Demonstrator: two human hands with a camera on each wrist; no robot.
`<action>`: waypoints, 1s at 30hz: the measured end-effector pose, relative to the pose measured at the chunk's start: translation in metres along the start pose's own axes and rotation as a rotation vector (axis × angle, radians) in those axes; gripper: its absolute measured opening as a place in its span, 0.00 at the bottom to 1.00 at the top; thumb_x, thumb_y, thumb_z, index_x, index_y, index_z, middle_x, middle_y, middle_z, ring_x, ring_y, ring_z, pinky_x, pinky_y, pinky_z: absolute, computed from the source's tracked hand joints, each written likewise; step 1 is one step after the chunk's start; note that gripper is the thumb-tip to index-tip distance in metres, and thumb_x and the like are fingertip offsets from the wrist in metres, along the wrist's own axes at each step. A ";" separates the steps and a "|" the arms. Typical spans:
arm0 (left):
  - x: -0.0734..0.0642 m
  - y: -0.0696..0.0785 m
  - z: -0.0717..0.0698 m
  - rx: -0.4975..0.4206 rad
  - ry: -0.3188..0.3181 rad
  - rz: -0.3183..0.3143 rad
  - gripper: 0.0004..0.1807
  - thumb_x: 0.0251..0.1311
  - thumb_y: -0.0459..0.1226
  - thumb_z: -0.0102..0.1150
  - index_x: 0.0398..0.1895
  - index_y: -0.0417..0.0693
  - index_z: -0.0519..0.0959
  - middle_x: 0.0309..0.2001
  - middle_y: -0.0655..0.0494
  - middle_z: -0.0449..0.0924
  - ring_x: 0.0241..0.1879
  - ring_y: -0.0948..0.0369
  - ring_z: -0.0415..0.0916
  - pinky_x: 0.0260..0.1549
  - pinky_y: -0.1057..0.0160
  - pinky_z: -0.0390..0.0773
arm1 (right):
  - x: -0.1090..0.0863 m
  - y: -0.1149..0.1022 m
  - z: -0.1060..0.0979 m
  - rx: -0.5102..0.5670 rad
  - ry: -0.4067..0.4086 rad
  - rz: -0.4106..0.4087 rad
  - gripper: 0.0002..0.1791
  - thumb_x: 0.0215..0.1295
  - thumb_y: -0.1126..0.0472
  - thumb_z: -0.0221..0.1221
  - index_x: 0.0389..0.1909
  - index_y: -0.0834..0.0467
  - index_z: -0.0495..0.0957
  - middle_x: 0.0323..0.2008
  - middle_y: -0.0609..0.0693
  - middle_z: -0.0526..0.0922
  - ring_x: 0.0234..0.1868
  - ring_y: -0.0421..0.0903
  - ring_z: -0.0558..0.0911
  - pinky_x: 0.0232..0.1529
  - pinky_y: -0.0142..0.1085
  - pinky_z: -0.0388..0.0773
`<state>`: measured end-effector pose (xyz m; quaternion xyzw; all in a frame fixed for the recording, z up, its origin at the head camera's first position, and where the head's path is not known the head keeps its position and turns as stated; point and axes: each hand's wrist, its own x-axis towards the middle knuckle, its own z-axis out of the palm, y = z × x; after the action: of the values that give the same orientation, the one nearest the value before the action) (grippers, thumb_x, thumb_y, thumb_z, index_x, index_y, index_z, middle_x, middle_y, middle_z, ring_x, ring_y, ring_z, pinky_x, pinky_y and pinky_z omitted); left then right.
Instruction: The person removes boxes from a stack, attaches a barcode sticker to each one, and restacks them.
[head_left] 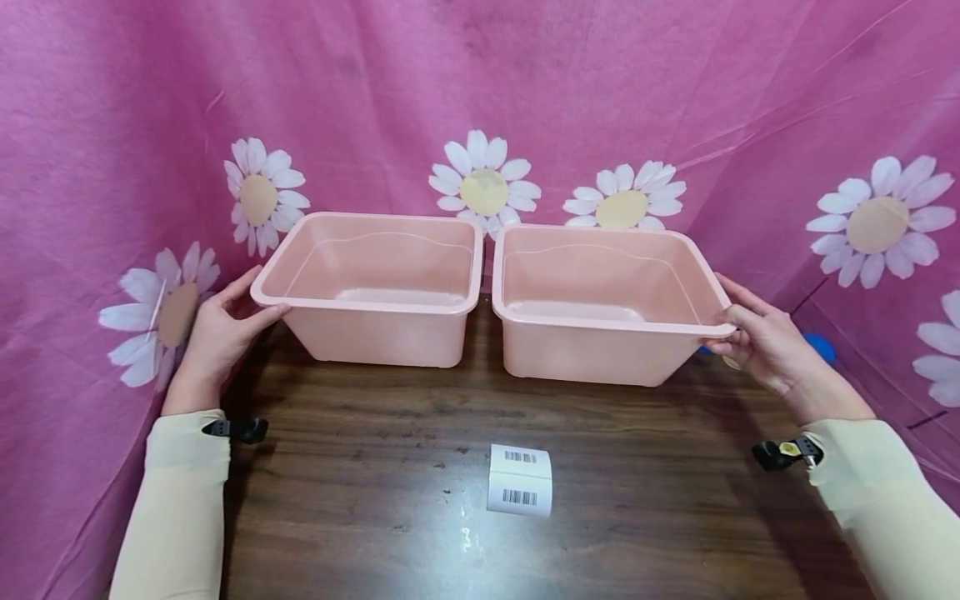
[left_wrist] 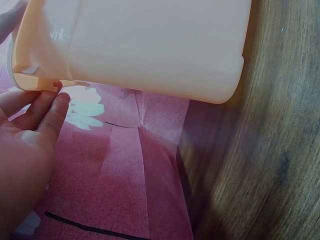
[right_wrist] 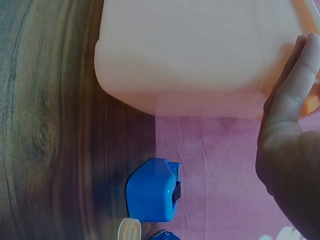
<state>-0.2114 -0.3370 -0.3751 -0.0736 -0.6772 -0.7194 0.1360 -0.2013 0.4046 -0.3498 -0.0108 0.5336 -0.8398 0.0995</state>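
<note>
Head view: above the near side of the table (head_left: 375, 508), facing forward and down, far enough back to take in left bin (head_left: 378, 337) and right bin (head_left: 592, 357) whole. Left wrist: close in on left bin's outside, turned sideways, table at right, left fingers (left_wrist: 54, 116) at left. Right wrist: close on right bin, also sideways, table at left. Head and right wrist share right bin and right fingers (right_wrist: 295, 87); head and left wrist, left bin.
</note>
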 end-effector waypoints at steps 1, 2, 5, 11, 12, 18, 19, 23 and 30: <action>0.000 0.000 0.000 -0.003 0.000 0.001 0.45 0.65 0.19 0.72 0.84 0.30 0.64 0.63 0.67 0.86 0.55 0.74 0.87 0.53 0.79 0.85 | 0.001 0.000 0.000 0.002 -0.004 0.002 0.34 0.83 0.76 0.43 0.69 0.41 0.84 0.43 0.55 0.88 0.30 0.49 0.94 0.31 0.38 0.93; 0.000 0.000 0.000 -0.004 -0.001 0.002 0.44 0.65 0.19 0.72 0.84 0.30 0.64 0.63 0.67 0.87 0.55 0.74 0.87 0.53 0.79 0.85 | 0.002 0.001 -0.001 0.006 -0.010 0.003 0.33 0.84 0.76 0.43 0.69 0.41 0.84 0.42 0.55 0.88 0.31 0.49 0.94 0.32 0.39 0.93; 0.000 0.001 0.002 -0.007 -0.003 0.000 0.45 0.65 0.19 0.71 0.85 0.29 0.64 0.63 0.67 0.86 0.55 0.75 0.87 0.53 0.79 0.85 | 0.004 0.002 -0.002 0.013 -0.026 0.009 0.32 0.84 0.75 0.43 0.69 0.41 0.83 0.43 0.55 0.88 0.32 0.48 0.94 0.34 0.39 0.94; 0.000 0.001 0.002 0.027 0.007 -0.014 0.46 0.66 0.20 0.72 0.85 0.31 0.63 0.69 0.63 0.84 0.57 0.76 0.85 0.54 0.80 0.84 | 0.005 0.005 -0.005 0.075 -0.059 -0.002 0.29 0.87 0.73 0.43 0.70 0.45 0.83 0.44 0.56 0.90 0.32 0.51 0.95 0.35 0.41 0.95; 0.000 0.001 0.002 0.031 0.009 -0.013 0.46 0.66 0.20 0.72 0.85 0.31 0.63 0.69 0.63 0.84 0.57 0.76 0.85 0.54 0.80 0.84 | 0.006 0.005 -0.005 0.086 -0.062 -0.005 0.28 0.87 0.73 0.43 0.69 0.46 0.83 0.45 0.56 0.91 0.33 0.51 0.96 0.35 0.41 0.95; 0.000 0.002 0.002 0.042 0.008 0.003 0.45 0.66 0.20 0.72 0.85 0.29 0.64 0.66 0.66 0.85 0.56 0.77 0.85 0.54 0.81 0.84 | 0.004 0.005 -0.007 0.107 -0.054 -0.005 0.26 0.88 0.72 0.44 0.67 0.49 0.86 0.52 0.55 0.92 0.36 0.52 0.96 0.37 0.42 0.95; 0.000 0.002 0.002 0.042 0.007 0.006 0.45 0.66 0.20 0.72 0.84 0.29 0.64 0.66 0.66 0.85 0.56 0.76 0.85 0.54 0.81 0.84 | 0.003 0.005 -0.007 0.107 -0.052 -0.003 0.26 0.88 0.72 0.45 0.67 0.49 0.86 0.52 0.55 0.92 0.36 0.52 0.97 0.37 0.42 0.95; -0.001 0.002 0.002 0.044 0.001 0.009 0.44 0.66 0.20 0.72 0.84 0.29 0.64 0.67 0.65 0.85 0.56 0.76 0.85 0.54 0.81 0.84 | 0.002 0.005 -0.007 0.120 -0.057 0.009 0.26 0.88 0.71 0.44 0.67 0.50 0.87 0.52 0.55 0.93 0.38 0.53 0.97 0.39 0.42 0.95; -0.003 0.005 0.001 0.084 0.000 0.011 0.45 0.66 0.20 0.72 0.85 0.31 0.64 0.72 0.61 0.82 0.57 0.77 0.84 0.54 0.81 0.84 | 0.002 0.002 -0.011 0.180 -0.124 0.027 0.28 0.89 0.72 0.40 0.68 0.53 0.86 0.56 0.56 0.92 0.41 0.55 0.97 0.44 0.45 0.95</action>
<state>-0.2071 -0.3356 -0.3712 -0.0716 -0.7064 -0.6895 0.1429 -0.2039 0.4131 -0.3567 -0.0463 0.4488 -0.8807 0.1443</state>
